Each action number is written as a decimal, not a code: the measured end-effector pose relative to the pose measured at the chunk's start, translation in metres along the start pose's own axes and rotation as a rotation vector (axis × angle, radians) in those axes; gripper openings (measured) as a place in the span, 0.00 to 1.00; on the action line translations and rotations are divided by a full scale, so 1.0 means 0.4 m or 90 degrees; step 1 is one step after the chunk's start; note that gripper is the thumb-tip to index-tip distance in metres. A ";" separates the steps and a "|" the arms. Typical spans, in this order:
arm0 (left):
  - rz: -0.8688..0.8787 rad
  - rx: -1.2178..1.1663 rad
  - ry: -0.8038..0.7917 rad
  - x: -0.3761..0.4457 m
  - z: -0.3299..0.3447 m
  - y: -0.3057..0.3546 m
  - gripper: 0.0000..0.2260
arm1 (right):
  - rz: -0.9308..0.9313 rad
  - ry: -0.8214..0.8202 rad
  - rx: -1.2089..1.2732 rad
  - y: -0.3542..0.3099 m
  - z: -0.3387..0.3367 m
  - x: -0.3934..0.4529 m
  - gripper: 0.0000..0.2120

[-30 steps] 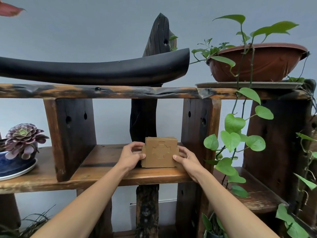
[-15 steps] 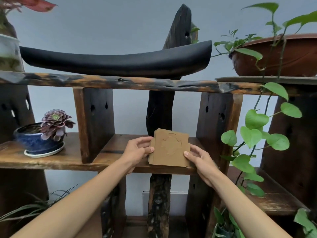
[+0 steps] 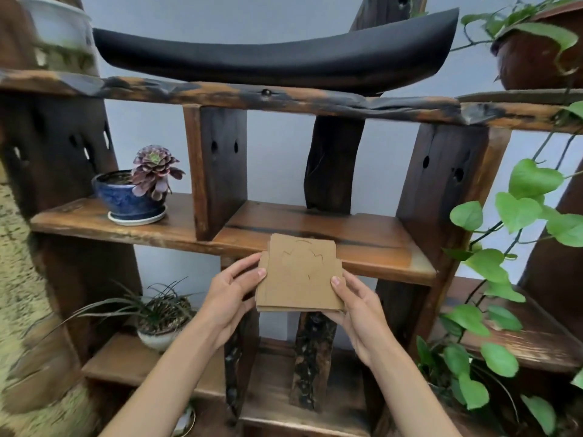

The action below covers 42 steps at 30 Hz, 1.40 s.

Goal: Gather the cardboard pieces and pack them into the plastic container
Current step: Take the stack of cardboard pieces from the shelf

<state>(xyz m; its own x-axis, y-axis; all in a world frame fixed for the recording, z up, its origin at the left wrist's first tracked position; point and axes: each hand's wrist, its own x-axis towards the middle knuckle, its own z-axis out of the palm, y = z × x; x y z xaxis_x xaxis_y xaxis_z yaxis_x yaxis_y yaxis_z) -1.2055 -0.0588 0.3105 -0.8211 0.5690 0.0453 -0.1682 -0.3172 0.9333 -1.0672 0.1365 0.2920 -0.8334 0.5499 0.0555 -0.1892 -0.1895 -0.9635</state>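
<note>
A stack of brown cardboard pieces [image 3: 299, 274], square with cut-out lines on the top sheet, is held in the air just in front of the middle wooden shelf [image 3: 362, 244]. My left hand [image 3: 232, 294] grips its left edge, thumb on top. My right hand [image 3: 356, 302] holds the right edge and supports it from below. The stack tilts with its face toward me. No plastic container is in view.
A purple succulent in a blue pot [image 3: 138, 190] stands on the shelf's left part. A grassy plant in a white pot [image 3: 157, 316] sits on the lower shelf. Green vine leaves [image 3: 517, 212] hang at the right. A black curved piece [image 3: 277, 58] lies on the top shelf.
Both hands have lifted the cardboard stack off the shelf and drawn it toward me and downward, tilting it flatter. The view has shifted left and down.
</note>
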 end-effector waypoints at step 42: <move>-0.069 -0.081 0.586 -1.151 -0.516 -0.246 0.20 | 0.380 -0.462 -0.230 0.555 0.578 -0.633 0.08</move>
<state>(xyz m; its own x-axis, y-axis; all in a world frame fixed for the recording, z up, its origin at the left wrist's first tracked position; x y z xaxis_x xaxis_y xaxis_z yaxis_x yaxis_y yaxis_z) -0.9235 -0.4459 0.1242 -0.8968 -0.2074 -0.3908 -0.2833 -0.4093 0.8673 -1.0183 -0.2328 0.1246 -0.8780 -0.2051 -0.4324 0.4313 0.0524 -0.9007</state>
